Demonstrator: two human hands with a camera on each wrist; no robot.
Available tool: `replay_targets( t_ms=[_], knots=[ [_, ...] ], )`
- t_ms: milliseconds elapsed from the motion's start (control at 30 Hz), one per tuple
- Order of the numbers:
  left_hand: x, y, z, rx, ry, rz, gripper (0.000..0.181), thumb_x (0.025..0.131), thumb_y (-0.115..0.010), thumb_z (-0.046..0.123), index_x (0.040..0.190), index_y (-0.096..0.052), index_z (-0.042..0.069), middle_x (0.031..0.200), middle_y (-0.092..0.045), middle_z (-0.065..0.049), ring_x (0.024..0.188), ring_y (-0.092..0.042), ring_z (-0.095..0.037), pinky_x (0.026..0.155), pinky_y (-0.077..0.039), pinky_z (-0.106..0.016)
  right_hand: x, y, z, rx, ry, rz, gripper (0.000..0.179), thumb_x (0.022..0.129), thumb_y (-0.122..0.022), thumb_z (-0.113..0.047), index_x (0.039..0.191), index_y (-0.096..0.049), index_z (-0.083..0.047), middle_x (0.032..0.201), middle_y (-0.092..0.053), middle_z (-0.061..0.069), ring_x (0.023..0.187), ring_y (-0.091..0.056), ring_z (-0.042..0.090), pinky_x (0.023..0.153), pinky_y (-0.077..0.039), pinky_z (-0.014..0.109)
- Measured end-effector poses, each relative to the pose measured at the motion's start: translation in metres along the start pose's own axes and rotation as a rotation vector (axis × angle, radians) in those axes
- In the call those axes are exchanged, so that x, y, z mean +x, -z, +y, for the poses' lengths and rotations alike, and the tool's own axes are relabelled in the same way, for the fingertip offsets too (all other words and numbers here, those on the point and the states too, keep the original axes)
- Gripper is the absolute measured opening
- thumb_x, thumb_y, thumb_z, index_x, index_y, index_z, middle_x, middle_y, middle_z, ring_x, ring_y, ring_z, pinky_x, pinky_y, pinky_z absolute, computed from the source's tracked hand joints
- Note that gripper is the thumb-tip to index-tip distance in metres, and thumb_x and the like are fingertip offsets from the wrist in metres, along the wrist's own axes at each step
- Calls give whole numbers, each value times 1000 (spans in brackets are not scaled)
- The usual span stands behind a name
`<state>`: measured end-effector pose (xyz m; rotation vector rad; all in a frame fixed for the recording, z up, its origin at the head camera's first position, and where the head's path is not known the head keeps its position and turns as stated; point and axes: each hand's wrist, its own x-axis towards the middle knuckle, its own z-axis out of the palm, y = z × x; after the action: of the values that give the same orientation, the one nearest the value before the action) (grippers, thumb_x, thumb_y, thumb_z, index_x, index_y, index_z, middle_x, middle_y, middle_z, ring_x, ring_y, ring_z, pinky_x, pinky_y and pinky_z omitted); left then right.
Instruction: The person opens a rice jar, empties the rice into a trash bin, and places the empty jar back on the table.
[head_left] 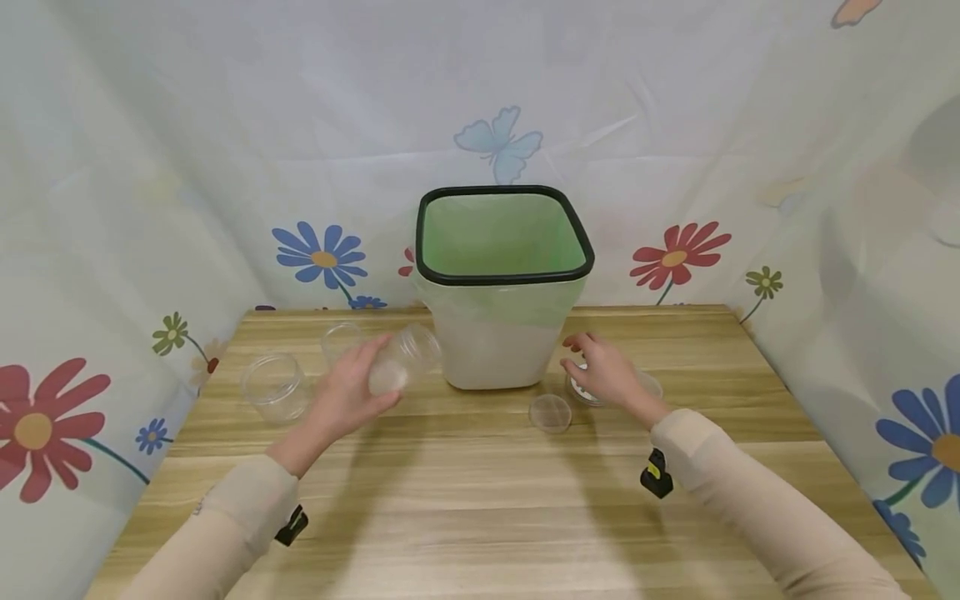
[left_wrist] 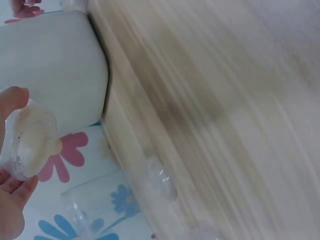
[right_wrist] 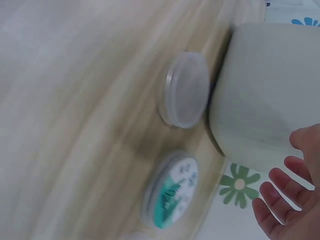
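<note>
My left hand (head_left: 348, 390) grips a clear plastic jar (head_left: 414, 350), tilted on its side just left of the bin; its round base (left_wrist: 34, 146) faces the left wrist camera. My right hand (head_left: 609, 372) is held over a round lid with a white and green label (right_wrist: 175, 192), its fingers (right_wrist: 287, 197) loosely bent and holding nothing. In the head view the hand covers part of that lid. A clear lid (head_left: 551, 413) lies flat to its left, and another clear lid (head_left: 649, 383) is partly hidden behind the right wrist.
A pale green bin (head_left: 498, 342) with a black rim stands upright at the back middle of the wooden table (head_left: 480, 500). Two clear jars stand at the left, one nearer (head_left: 276, 390) and one farther back (head_left: 339, 335). A flower-printed curtain (head_left: 360, 100) surrounds the table.
</note>
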<state>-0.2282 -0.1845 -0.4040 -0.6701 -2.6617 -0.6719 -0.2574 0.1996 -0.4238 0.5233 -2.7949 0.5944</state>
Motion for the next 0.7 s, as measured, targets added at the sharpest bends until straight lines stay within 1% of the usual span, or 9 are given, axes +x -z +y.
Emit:
replay_targets(
  t_ms=[100, 333, 400, 533, 633, 700],
  knots=[
    [4, 8, -1, 29, -2, -2, 81, 65, -81, 27, 133, -41, 7, 121, -56, -18, 103, -56, -34, 74, -51, -49, 6, 9, -1, 6, -13, -13, 30, 86, -61, -18, 109, -58, 2, 98, -62, 20, 88, -62, 33, 73, -52, 45],
    [12, 24, -3, 57, -27, 20, 81, 66, -79, 27, 134, -40, 6, 123, -53, -19, 106, -54, -35, 78, -50, -49, 20, 28, -5, -19, 33, 23, 29, 85, -61, -15, 108, -58, 3, 96, -62, 20, 86, -61, 31, 72, -52, 45],
    [13, 26, -5, 63, -33, 25, 82, 66, -80, 27, 134, -40, 6, 125, -53, -18, 108, -53, -35, 80, -50, -49, 23, 34, -6, -36, 27, 26, 29, 85, -61, -16, 108, -58, 3, 97, -62, 19, 85, -61, 31, 71, -51, 45],
    [16, 34, -5, 80, -34, 15, 84, 67, -80, 27, 135, -38, 5, 127, -51, -19, 109, -53, -35, 81, -50, -49, 28, 48, -8, -54, 7, 14, 29, 86, -60, -16, 109, -57, 3, 98, -61, 20, 84, -61, 32, 70, -51, 45],
    [20, 40, -5, 92, -34, 16, 84, 66, -80, 26, 135, -38, 4, 125, -52, -19, 108, -54, -35, 82, -49, -48, 33, 57, -8, -60, -1, 6, 30, 87, -59, -16, 110, -56, 3, 100, -60, 21, 87, -61, 32, 72, -51, 45],
    [22, 44, -5, 99, -33, 26, 83, 66, -81, 25, 134, -39, 3, 122, -53, -19, 105, -54, -35, 80, -49, -48, 36, 62, -8, -59, -2, 15, 30, 87, -58, -16, 110, -55, 4, 100, -60, 21, 89, -61, 32, 73, -52, 45]
  ],
)
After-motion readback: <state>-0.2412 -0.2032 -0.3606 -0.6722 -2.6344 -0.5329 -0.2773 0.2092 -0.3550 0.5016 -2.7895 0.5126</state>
